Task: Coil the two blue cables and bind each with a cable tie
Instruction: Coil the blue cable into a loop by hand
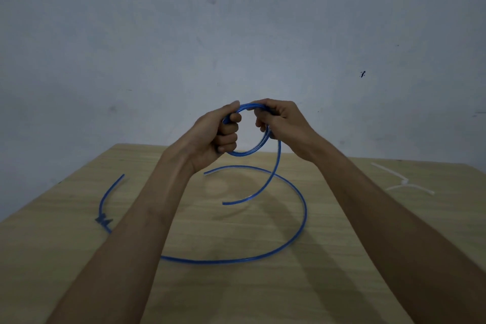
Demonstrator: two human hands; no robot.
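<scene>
A small coil of blue cable hangs in the air above the far part of the wooden table. My left hand grips its left side with curled fingers, and my right hand holds its upper right side. A loose tail of that cable drops from my right hand and ends just above the table. The second blue cable lies uncoiled on the table in a wide arc, passing under my left forearm. Two white cable ties lie at the table's far right.
A dark mark or wrap sits on the second cable near the table's left edge. A bare grey wall stands close behind the table.
</scene>
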